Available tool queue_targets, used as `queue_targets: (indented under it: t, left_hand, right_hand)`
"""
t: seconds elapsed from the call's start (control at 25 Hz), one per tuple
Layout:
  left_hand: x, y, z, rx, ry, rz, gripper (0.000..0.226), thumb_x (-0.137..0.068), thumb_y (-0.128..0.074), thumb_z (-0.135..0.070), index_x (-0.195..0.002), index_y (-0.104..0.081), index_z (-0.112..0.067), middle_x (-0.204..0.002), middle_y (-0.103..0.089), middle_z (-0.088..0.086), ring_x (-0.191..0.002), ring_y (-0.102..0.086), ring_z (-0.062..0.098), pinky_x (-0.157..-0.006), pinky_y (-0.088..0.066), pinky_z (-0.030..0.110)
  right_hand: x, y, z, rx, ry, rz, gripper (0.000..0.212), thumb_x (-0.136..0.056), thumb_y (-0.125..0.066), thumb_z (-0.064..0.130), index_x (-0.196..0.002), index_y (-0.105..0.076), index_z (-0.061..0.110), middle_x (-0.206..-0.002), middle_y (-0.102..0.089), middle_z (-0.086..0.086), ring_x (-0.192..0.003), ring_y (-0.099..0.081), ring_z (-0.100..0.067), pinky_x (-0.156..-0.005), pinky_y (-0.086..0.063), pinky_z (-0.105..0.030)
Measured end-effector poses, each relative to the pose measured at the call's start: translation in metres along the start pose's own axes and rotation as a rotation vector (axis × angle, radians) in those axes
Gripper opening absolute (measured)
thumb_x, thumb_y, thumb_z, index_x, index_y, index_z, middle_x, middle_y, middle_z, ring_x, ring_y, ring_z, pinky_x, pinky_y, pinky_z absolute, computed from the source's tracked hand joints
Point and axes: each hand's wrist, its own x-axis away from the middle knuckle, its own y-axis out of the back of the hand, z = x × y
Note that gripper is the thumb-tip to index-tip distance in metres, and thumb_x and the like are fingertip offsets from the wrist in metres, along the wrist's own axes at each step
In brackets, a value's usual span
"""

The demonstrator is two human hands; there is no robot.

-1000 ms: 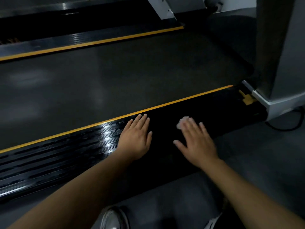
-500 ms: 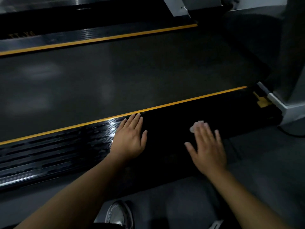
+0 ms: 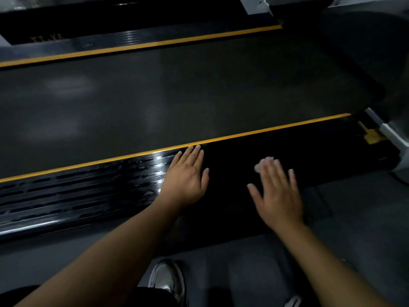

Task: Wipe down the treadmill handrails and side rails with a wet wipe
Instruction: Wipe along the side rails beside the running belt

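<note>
From the head camera: keeps the left hand (image 3: 186, 180) planted flat on the near side rail (image 3: 298, 149), fingers straight and close together, tips just short of the yellow stripe (image 3: 265, 130). Same spot as a second ago, right where the glossy ribbed stretch gives way to the darker one. Presses the wet wipe (image 3: 264, 163) onto the rail under the spread, straight fingers of the right hand (image 3: 278, 193), with only a pale crumpled edge showing past the fingertips. Has carried that hand away from the left over the last second, then a touch back in the last half second. Blurred now, so probably mid-stroke, rubbing to and fro rather than travelling steadily. Has turned the head a little as well, so part of that shift possibly the camera's. Judging from this: near rail under way, with the stretch toward the white post base (image 3: 391, 134) yet to cover. Far side rail (image 3: 132, 38) beyond the belt (image 3: 177, 91) seemingly left for later, likewise the handrails, out of view. No telling on so dark a surface which parts are already wet.
</note>
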Motion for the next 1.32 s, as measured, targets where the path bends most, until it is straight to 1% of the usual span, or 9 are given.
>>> queue_targets:
  t: [0.12,0.24,0.36,0.52,0.6,0.8,1.04,1.24,1.32]
  left_hand:
    - [0.000,-0.002,0.001,0.008,-0.004,0.001,0.066,-0.107,-0.025,-0.048,-0.159,-0.032,-0.009,-0.168,-0.026,0.008,-0.158,-0.015,0.021,-0.129,-0.013,0.043]
    - [0.001,0.000,-0.001,0.011,0.002,-0.013,0.068,-0.105,-0.024,-0.048,-0.158,-0.036,-0.007,-0.167,-0.030,0.010,-0.157,-0.019,0.023,-0.128,-0.016,0.045]
    - [0.000,0.001,-0.002,0.020,0.000,-0.003,0.069,-0.104,-0.023,-0.049,-0.158,-0.035,-0.007,-0.167,-0.028,0.009,-0.157,-0.017,0.022,-0.129,-0.015,0.044]
    - [0.000,-0.001,0.001,0.025,-0.008,0.006,0.067,-0.106,-0.023,-0.049,-0.159,-0.032,-0.008,-0.169,-0.025,0.008,-0.158,-0.014,0.021,-0.129,-0.011,0.042]
    - [0.000,0.000,0.001,0.021,-0.009,0.013,0.068,-0.106,-0.022,-0.049,-0.160,-0.031,-0.008,-0.169,-0.024,0.008,-0.158,-0.013,0.021,-0.129,-0.010,0.042]
    - [0.000,0.000,-0.001,0.027,-0.001,0.008,0.069,-0.105,-0.022,-0.048,-0.159,-0.032,-0.007,-0.168,-0.026,0.009,-0.158,-0.015,0.021,-0.129,-0.012,0.042]
    - [0.000,0.004,0.000,0.037,-0.015,0.033,0.064,-0.108,-0.027,-0.045,-0.160,-0.028,-0.008,-0.169,-0.022,0.008,-0.158,-0.011,0.020,-0.130,-0.008,0.040]
    - [-0.001,0.004,-0.003,0.017,-0.004,0.024,0.067,-0.105,-0.026,-0.047,-0.159,-0.033,-0.006,-0.168,-0.026,0.010,-0.158,-0.015,0.022,-0.129,-0.012,0.042]
    - [-0.001,0.005,-0.003,0.023,-0.009,0.025,0.067,-0.106,-0.026,-0.046,-0.159,-0.032,-0.007,-0.168,-0.025,0.010,-0.158,-0.014,0.022,-0.129,-0.011,0.041]
  right_hand:
    - [-0.004,0.002,0.005,-0.015,-0.100,0.032,0.085,-0.102,-0.015,0.065,-0.161,-0.024,0.004,-0.169,-0.020,-0.015,-0.158,-0.014,-0.030,-0.127,-0.012,-0.053]
    - [0.001,-0.003,0.057,-0.045,0.082,0.021,0.086,-0.101,-0.024,0.064,-0.160,-0.027,0.002,-0.168,-0.021,-0.017,-0.157,-0.017,-0.033,-0.126,-0.017,-0.054]
    - [-0.002,-0.003,0.052,-0.003,0.176,0.054,0.084,-0.102,-0.018,0.066,-0.160,-0.028,0.006,-0.168,-0.023,-0.013,-0.157,-0.021,-0.029,-0.126,-0.018,-0.053]
    - [-0.006,0.000,-0.002,0.017,-0.041,0.040,0.084,-0.103,-0.011,0.064,-0.159,-0.029,0.004,-0.167,-0.026,-0.016,-0.156,-0.021,-0.030,-0.126,-0.017,-0.054]
    - [-0.007,-0.001,0.016,0.001,-0.074,0.033,0.086,-0.103,-0.014,0.065,-0.160,-0.023,0.001,-0.168,-0.020,-0.019,-0.157,-0.016,-0.033,-0.127,-0.014,-0.052]
    - [-0.004,-0.006,0.066,-0.016,0.251,0.057,0.084,-0.102,-0.020,0.064,-0.159,-0.030,0.003,-0.167,-0.026,-0.017,-0.156,-0.022,-0.031,-0.125,-0.016,-0.049]
    - [-0.015,0.006,-0.002,0.016,-0.057,0.095,0.089,-0.101,-0.009,0.067,-0.160,-0.024,0.002,-0.168,-0.021,-0.017,-0.157,-0.017,-0.031,-0.127,-0.016,-0.052]
    - [-0.020,-0.002,0.070,-0.023,0.238,0.125,0.091,-0.100,-0.007,0.070,-0.160,-0.027,0.005,-0.169,-0.021,-0.015,-0.157,-0.017,-0.029,-0.127,-0.015,-0.049]
    - [-0.030,0.004,0.053,-0.001,0.205,0.151,0.093,-0.098,0.002,0.071,-0.161,-0.028,0.008,-0.169,-0.023,-0.012,-0.158,-0.017,-0.026,-0.127,-0.015,-0.050]
